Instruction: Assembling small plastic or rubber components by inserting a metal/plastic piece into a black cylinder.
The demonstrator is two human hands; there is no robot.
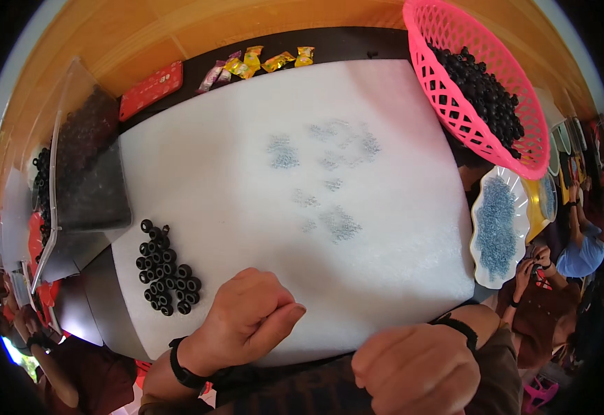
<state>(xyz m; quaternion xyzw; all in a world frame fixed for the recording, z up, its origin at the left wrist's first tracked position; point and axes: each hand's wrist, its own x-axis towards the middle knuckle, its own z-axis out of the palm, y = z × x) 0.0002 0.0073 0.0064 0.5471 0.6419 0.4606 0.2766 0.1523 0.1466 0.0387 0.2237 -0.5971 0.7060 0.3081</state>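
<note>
Black wristbands (pixel 184 370) on both wrists; dark brown sleeve (pixel 499 366) on the right.

Small-parts assembly workshop, shared bench. White foam sheet (pixel 260 180) covers the wooden table (pixel 198 28). Beyond the hands, a pink plastic lattice basket (pixel 454 104) heaped with black ring parts; beside it a white scalloped dish (pixel 485 266) of tiny blue-grey metal rings. Clear plastic bin (pixel 84 166) of black parts off left. Other workers' hands (pixel 534 259) busy alongside, right.
</note>
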